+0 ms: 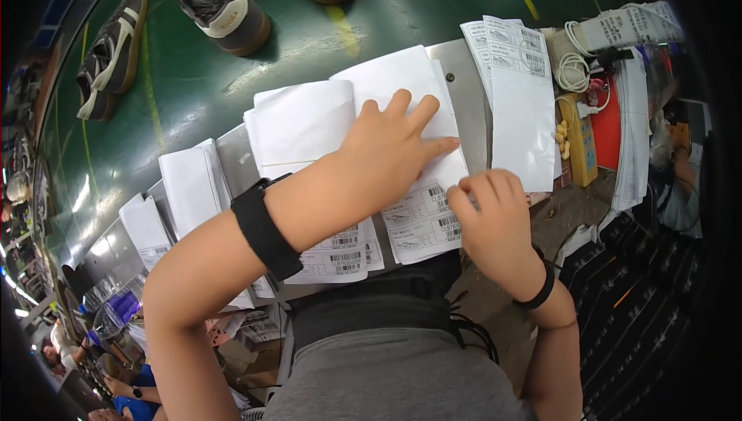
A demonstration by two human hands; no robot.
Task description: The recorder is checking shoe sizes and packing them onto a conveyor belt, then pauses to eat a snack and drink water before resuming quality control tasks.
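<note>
Green surface [433, 4] bears shoes [230, 21]; left hand [386, 143] touches paper [398, 69].

White label sheets [444, 173] flat on metal ledge [466, 85]

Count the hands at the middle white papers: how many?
2: the left hand spread on the middle white papers, the right hand, fingers curled, by their right edge. Neither is hidden.
</note>
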